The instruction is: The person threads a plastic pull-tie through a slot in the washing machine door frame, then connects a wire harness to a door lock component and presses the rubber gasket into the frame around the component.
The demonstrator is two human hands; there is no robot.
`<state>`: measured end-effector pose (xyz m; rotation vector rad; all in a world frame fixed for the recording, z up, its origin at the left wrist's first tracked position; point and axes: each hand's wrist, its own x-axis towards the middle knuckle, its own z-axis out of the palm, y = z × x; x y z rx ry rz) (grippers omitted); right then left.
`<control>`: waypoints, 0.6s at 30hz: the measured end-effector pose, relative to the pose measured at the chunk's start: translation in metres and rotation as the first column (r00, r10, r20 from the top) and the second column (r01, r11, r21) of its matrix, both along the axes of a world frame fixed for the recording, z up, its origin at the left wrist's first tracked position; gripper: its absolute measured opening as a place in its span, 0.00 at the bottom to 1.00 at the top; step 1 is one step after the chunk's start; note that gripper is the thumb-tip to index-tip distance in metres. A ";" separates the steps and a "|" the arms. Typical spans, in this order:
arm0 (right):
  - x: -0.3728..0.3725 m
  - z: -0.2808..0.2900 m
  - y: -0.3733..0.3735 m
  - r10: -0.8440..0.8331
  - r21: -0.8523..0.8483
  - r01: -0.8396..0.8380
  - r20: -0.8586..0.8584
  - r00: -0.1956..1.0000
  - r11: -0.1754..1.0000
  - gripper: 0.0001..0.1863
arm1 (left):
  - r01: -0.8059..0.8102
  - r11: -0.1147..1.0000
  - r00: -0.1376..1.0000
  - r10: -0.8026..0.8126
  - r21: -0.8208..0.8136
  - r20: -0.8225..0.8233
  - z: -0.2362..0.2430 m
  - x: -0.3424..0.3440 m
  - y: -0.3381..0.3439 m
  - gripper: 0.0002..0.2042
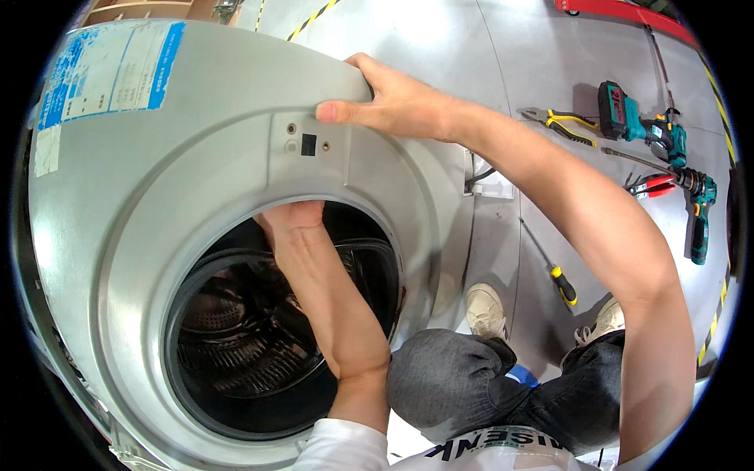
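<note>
The silver front panel [212, 153] of a washing machine stands before me, with a large round door opening. My right hand [393, 102] grips its upper right edge, thumb on the front face, fingers curled out of sight behind. Through the opening reaches my left arm, and my left hand [297, 213] goes up behind the panel, where its fingers are hidden. A dark rubber door seal [177, 345] rings the opening, set back from the panel's rim at the top. Inside it the metal drum [236, 337] shows. Near my right thumb is a small square hole [309, 145] between screw holes.
To the right on the grey floor lie yellow-handled pliers [572, 125], two green cordless drills [640, 125] with long bits, red-handled pliers [652, 186] and a yellow-and-black screwdriver [562, 284]. A red metal frame [628, 20] stands at the far right. My knees are close to the panel.
</note>
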<state>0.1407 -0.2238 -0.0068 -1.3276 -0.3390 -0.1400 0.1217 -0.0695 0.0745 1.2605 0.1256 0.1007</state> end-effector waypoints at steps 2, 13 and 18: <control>0.003 -0.002 0.003 -0.019 -0.008 0.020 0.015 1.000 1.000 0.56 | -0.022 0.997 0.999 0.020 0.075 0.035 -0.002 0.000 -0.001 0.26; 0.011 -0.009 0.011 -0.085 -0.050 0.087 0.046 0.995 0.995 0.59 | -0.139 0.978 0.990 0.134 0.156 0.041 -0.004 -0.004 -0.018 0.25; 0.012 -0.012 0.012 -0.115 -0.075 0.118 0.042 0.992 0.990 0.59 | -0.203 0.965 0.979 0.202 0.169 0.026 -0.006 -0.007 -0.024 0.25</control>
